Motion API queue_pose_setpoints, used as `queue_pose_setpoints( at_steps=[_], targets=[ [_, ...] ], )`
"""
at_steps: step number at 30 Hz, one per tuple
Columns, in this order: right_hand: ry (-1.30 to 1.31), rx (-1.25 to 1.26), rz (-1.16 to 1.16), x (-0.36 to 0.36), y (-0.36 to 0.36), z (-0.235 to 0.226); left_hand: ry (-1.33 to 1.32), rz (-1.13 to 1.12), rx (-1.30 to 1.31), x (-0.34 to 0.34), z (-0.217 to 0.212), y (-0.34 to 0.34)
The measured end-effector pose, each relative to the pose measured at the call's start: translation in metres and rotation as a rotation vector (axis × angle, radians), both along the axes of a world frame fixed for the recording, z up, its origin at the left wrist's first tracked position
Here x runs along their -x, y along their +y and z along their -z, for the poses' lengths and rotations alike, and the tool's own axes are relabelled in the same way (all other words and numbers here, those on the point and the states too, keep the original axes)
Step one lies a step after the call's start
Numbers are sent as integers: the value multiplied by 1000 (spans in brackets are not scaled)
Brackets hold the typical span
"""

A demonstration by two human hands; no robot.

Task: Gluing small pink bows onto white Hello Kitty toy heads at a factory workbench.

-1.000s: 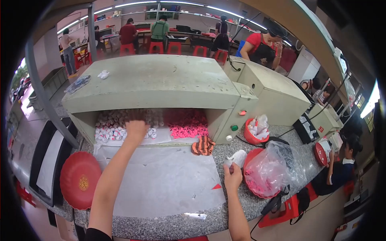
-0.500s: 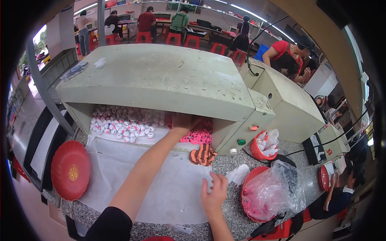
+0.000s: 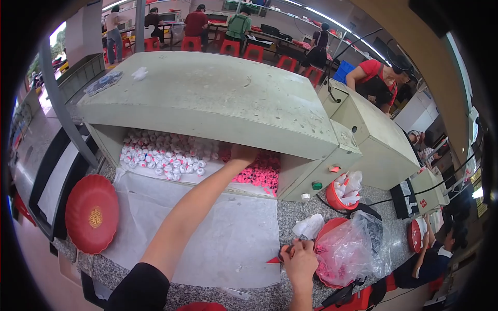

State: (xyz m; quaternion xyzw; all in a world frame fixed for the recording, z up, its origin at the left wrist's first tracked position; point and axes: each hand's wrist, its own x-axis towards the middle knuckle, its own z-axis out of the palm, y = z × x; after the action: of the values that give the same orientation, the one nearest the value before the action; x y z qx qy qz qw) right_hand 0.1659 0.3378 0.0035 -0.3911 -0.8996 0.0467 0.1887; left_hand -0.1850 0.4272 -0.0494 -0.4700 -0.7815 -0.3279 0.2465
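Observation:
My left hand (image 3: pixel 244 153) reaches deep inside the long pale-green box (image 3: pixel 212 114), over many small pink and black pieces (image 3: pixel 259 176); its fingers are hidden under the top. Small round white bundles with pink spots (image 3: pixel 174 161) lie left of it, on white lining inside the box. Outside, above the granite-patterned table, my right hand (image 3: pixel 302 262) is closed on a crumpled orange-red and black cloth (image 3: pixel 284 253), with a red point sticking out to the left. The hand covers most of this cloth.
White sheeting (image 3: pixel 207 238) covers the table before the box. A scalloped red plate (image 3: pixel 91 215) stands left. To the right are a white crumpled cloth (image 3: pixel 308 226), a red tray (image 3: pixel 332 226) under a plastic bag of pink pieces (image 3: pixel 345 249), and a red basket (image 3: pixel 334 199).
The orange-and-black striped cloth has left its place at the box's opening. My right hand has moved right and closed. My left hand has shifted slightly farther in, over the pink pieces.

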Motion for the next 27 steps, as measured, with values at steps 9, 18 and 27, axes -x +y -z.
queue_pose_setpoints(
  at_steps=[9, 18, 27],
  targets=[
    [-89, 5, 339, 36, 52, 33, -367, 442, 250, -171, 0, -127],
    [14, 50, 410, 20, 55, 41, 37, -121, 219, 19, -35, -139],
    [391, 39, 165, 18, -7, 23, 86, -279, 210, 52, -12, -197]
  ],
)
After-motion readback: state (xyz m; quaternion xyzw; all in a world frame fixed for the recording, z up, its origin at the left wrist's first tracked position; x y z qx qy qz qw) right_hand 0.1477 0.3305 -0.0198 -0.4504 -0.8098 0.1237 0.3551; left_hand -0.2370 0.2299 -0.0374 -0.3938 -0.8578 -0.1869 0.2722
